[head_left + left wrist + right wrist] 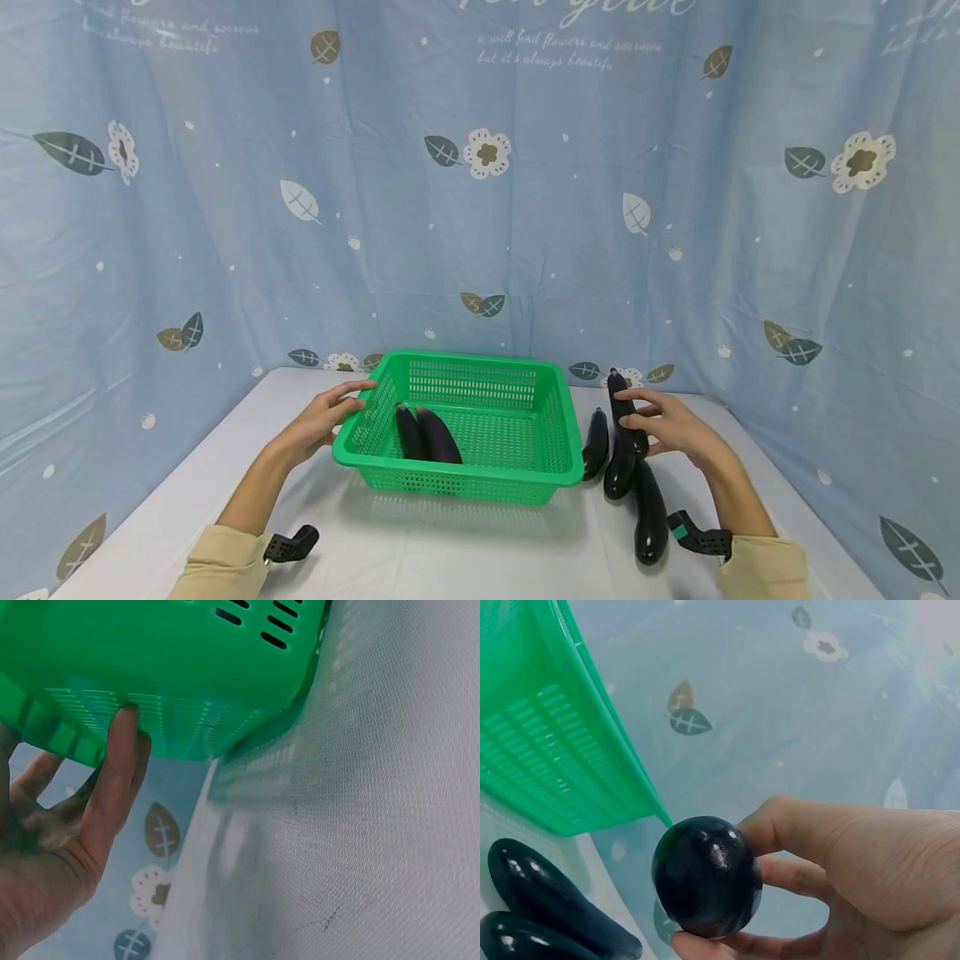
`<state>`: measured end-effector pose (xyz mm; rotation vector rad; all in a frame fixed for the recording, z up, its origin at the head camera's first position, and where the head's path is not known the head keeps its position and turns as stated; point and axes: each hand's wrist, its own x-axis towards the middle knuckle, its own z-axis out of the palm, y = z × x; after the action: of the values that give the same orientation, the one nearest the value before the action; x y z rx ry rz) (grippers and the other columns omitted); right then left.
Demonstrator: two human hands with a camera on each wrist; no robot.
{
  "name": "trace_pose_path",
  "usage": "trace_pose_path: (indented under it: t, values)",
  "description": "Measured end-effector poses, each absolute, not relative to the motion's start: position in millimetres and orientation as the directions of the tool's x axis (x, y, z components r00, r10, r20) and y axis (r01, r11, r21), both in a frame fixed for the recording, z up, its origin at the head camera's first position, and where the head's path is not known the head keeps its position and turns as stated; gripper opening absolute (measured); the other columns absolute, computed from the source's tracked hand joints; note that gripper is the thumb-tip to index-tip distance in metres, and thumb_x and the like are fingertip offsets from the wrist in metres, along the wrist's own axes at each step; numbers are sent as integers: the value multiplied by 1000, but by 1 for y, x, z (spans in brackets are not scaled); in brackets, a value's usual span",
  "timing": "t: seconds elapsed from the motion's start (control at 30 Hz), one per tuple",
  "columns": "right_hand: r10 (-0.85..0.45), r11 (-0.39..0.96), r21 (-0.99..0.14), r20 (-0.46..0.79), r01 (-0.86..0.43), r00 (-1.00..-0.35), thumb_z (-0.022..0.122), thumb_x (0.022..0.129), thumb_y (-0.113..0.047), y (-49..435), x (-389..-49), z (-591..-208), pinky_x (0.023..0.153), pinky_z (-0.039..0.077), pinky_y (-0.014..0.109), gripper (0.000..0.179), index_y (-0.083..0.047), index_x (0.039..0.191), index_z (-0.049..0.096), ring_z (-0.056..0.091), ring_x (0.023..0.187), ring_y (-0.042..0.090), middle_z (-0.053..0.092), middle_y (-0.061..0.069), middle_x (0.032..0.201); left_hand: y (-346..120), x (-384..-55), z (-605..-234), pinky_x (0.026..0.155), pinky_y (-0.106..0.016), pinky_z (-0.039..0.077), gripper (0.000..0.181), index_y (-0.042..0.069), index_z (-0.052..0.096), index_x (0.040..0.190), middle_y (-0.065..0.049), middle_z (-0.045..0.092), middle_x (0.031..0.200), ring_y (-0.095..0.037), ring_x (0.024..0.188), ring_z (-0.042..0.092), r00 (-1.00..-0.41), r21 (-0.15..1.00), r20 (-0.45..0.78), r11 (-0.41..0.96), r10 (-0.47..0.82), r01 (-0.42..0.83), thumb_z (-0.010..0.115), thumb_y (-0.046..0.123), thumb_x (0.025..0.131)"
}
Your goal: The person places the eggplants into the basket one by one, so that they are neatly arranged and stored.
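Note:
On the left, my left hand (317,423) grips the rim of a green plastic basket (450,477), with fingers over the edge and against the slotted outer wall (172,724). Two dark purple eggplants lie side by side inside it, a slimmer one (409,435) and a thicker one (440,438). To the right of the basket, my right hand (672,427) holds another eggplant (705,876) between thumb and fingers, its rounded glossy end facing the wrist camera. Below and beside that hand, more eggplants rest on the table: one by the basket wall (596,446), one in the middle (620,468) and one nearer the front (651,518).
A white cloth-covered table (450,558) carries everything. Behind it and along both sides hangs a blue curtain (525,233) printed with leaves and flowers. Each wrist wears a black camera mount, such as the left one (292,546).

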<state>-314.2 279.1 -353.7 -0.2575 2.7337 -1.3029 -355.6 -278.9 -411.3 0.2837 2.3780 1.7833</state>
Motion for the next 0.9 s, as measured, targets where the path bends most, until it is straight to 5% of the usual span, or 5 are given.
trace_pose_path:
  t: [0.13, 0.6, 0.9]
  values:
    - [-196, 626, -771, -13, -115, -981, 64, 95, -32, 275, -314, -352, 75, 60, 45, 58, -11, 145, 46, 54, 121, 45, 43, 32, 143, -281, -355, -411, 77, -43, 55, 52, 27, 39, 150, -16, 27, 160, -46, 144, 29, -968, 957, 0, 280, 252, 73, 53, 40, 101]
    - [-222, 622, -768, 17, -155, -975, 65, 94, -32, 263, -310, -350, 76, 60, 45, 57, -11, 145, 47, 47, 127, 51, 40, 34, 144, -281, -354, -410, 82, -44, 55, 53, 26, 38, 150, -17, 21, 162, -49, 146, 24, -967, 955, -6, 289, 255, 70, 53, 39, 101]
    - [-255, 612, -771, 18, -176, -967, 64, 95, -32, 259, -313, -348, 76, 60, 45, 57, -12, 145, 46, 47, 128, 50, 39, 33, 145, -280, -354, -412, 73, -44, 58, 53, 25, 39, 150, -19, 27, 159, -48, 143, 31, -969, 960, 0, 272, 249, 70, 54, 39, 101]
